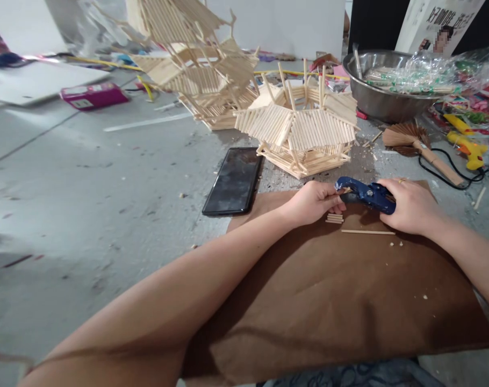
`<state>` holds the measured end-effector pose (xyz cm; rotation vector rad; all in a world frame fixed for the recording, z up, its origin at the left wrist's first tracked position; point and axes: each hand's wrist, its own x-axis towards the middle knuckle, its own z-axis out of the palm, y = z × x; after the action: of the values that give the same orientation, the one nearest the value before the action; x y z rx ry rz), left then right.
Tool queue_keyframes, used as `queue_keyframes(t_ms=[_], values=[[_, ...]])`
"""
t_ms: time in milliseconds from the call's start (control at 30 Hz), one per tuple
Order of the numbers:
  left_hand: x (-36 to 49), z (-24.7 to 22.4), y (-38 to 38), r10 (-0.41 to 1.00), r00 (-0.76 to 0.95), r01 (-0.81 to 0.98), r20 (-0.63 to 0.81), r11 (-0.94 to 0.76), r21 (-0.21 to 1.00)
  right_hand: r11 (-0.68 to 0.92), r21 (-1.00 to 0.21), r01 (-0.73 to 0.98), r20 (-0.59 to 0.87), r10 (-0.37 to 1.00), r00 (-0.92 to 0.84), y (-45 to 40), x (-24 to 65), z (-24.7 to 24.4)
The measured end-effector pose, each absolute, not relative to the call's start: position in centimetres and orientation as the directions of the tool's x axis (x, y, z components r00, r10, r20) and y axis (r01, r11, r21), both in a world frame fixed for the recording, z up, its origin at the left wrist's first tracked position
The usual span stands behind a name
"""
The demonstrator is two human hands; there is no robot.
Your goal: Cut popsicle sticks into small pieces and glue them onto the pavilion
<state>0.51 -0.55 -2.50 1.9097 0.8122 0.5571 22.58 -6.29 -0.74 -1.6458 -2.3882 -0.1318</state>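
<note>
My right hand [409, 207] is wrapped round the handles of a blue pipe cutter [371, 196], with its curved jaw and dark blade pointing left. My left hand [315, 203] is closed at the cutter's jaw, pinching a thin wooden stick [347, 190]; most of that stick is hidden by the fingers and the jaw. Just below the left fingertips, several short cut sticks [335, 219] lie side by side. One longer stick [367, 232] lies on the brown paper [329, 301] below the cutter.
Behind the hands stand a low stick-built structure [304, 129] and a taller tiered one [204, 70]. A phone [233, 180] lies to the left. At the right are a steel bowl [389, 99], a brown hand broom [424, 150] and a yellow glue gun [468, 148].
</note>
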Motion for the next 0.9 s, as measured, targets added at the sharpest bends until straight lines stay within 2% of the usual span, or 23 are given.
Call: queue_keyframes(t_ms=[567,900], values=[[0.44,-1.95,-0.77,0.718,0.693,0.354,0.067,-0.420,0.835,0.370,-0.060,0.927,0.250,0.905,-0.345,-6.54,22.39,-0.43],[0.49,-1.82,-0.78,0.723,0.689,0.364,0.053,-0.408,0.837,0.382,-0.065,0.922,0.248,0.901,-0.356,-6.55,22.48,-0.43]])
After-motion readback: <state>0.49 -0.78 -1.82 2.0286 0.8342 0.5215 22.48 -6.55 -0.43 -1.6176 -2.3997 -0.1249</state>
